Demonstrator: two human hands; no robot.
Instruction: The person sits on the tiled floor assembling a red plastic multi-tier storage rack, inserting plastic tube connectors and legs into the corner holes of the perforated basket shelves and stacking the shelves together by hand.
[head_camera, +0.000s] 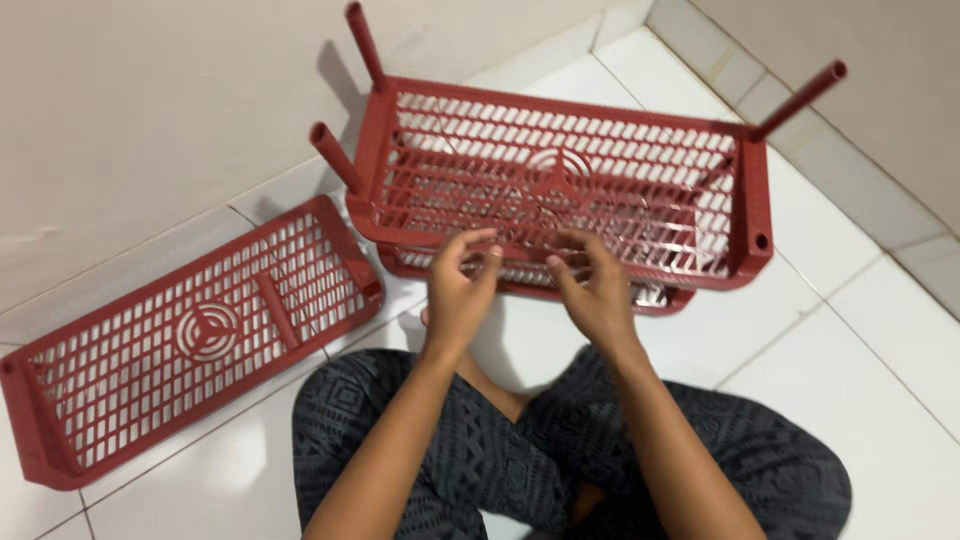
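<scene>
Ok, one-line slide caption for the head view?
Both hands, left and right, meet at the front edge of a red plastic rack shelf; another shelf lies beside.

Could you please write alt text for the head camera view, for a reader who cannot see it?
Seen from above, a person sitting cross-legged on a white tiled floor raises the left hand and right hand in front of a red plastic rack with stacked slotted shelves and upright tubes. A separate red shelf lies flat to the left, a loose red tube resting on it.

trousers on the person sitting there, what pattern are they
The trousers are dark grey with a lighter geometric, zigzag-like print, seen in the head view, below both forearms.
</scene>
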